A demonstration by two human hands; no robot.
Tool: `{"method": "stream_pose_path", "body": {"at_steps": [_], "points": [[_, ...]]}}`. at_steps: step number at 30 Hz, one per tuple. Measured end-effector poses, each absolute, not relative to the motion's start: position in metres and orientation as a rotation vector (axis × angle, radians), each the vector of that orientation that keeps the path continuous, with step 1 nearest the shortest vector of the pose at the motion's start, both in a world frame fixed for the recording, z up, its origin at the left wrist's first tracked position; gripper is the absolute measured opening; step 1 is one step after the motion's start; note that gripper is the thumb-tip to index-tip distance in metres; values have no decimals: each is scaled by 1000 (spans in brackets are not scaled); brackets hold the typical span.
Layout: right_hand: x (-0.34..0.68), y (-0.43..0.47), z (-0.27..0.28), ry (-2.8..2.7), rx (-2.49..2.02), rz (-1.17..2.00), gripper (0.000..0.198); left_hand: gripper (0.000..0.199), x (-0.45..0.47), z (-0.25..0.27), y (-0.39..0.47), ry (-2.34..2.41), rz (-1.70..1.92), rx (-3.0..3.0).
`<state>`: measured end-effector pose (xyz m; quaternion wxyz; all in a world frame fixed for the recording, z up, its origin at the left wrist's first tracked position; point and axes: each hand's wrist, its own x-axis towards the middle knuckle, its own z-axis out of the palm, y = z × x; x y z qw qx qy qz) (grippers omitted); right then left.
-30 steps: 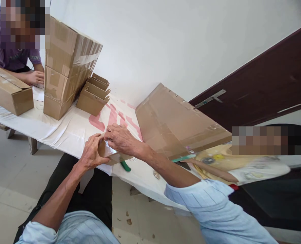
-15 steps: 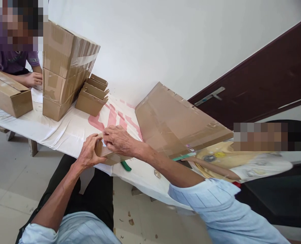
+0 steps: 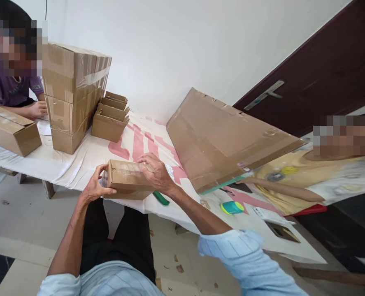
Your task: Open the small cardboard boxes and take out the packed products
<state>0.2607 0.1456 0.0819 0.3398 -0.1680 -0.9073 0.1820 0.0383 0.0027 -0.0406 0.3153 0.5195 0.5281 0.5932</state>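
Left hand [image 3: 94, 187] grasped box [image 3: 129, 184] at near edge of surface [image 3: 82, 165], likely bracing it; we couldn't tell whether right hand [image 3: 156, 171] gripped

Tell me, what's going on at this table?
Someone in a light blue striped shirt has a small taped cardboard box at the near edge of the cloth-covered table. The left hand holds one end, and the right hand rests on top near the other. Farther left stand a tall stack of boxes and some open-topped boxes.
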Motion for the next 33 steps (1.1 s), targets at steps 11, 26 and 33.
{"method": "stream_pose_path", "body": {"at_steps": [11,26,33], "points": [[328,167,4,-1837,-1036,761,42,88,36,-16,9,1412,1551,1417],[319,130,-4,-1777,-938,916,33,58,17,12,10,1413,1415,1441],[317,123,-4,-1751,-887,957,30,53,12,12,16,1371,1468,1363]]}}
